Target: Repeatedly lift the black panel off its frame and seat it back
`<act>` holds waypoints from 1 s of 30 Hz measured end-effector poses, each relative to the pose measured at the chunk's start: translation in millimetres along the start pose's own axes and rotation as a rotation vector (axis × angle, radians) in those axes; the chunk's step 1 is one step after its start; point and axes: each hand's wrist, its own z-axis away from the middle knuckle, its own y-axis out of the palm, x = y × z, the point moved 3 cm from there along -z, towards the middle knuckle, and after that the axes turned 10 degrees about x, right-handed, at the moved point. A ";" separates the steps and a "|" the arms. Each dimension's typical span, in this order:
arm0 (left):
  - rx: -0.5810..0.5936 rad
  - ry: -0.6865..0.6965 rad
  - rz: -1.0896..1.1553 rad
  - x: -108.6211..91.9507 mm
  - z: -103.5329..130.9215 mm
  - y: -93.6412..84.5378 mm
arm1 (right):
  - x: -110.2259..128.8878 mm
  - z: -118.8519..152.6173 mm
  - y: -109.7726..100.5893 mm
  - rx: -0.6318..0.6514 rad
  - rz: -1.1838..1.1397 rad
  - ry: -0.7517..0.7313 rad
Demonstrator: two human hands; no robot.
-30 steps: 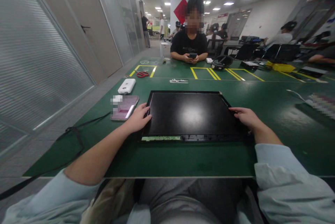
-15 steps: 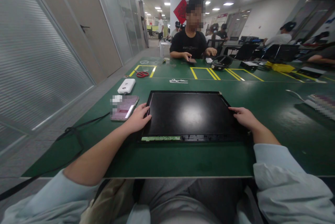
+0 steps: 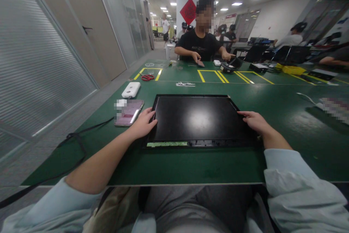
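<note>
A black LCD screen panel [image 3: 193,118] lies flat on the green tabletop, its dark face up. A green circuit strip [image 3: 167,144] runs along the left part of its near edge. My left hand [image 3: 145,122] grips the panel's left edge, fingers on the rim and thumb over the near part of that side. On the opposite edge is my right hand [image 3: 255,121], with its index finger stretched onto the rim and the other fingers curled, partly hidden below. Close to my left hand lies a phone [image 3: 130,113] with its screen lit.
Behind the phone sits a white power bank [image 3: 131,89]. Red-handled scissors [image 3: 147,77] and small white pieces [image 3: 185,84] are farther back. Across the table [image 3: 204,167] a co-worker [image 3: 203,45] holds a flat object near a black headset [image 3: 231,65]. A dark cable [image 3: 76,135] trails at left.
My hands and the panel stay in place; the view shifts very slightly. Across the table, the co-worker's one hand has reached out toward the black headset.
</note>
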 end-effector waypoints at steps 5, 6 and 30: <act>0.016 -0.012 -0.026 -0.4 0.3 0.2 | -4.1 -3.0 0.0 -0.003 -0.048 -0.009; 0.015 -0.010 -0.023 -0.5 0.4 0.1 | -4.5 -3.3 -0.1 -0.005 -0.051 -0.013; 0.021 -0.079 0.091 -1.0 1.3 -4.9 | 1.3 1.0 -1.1 -0.042 -0.039 0.002</act>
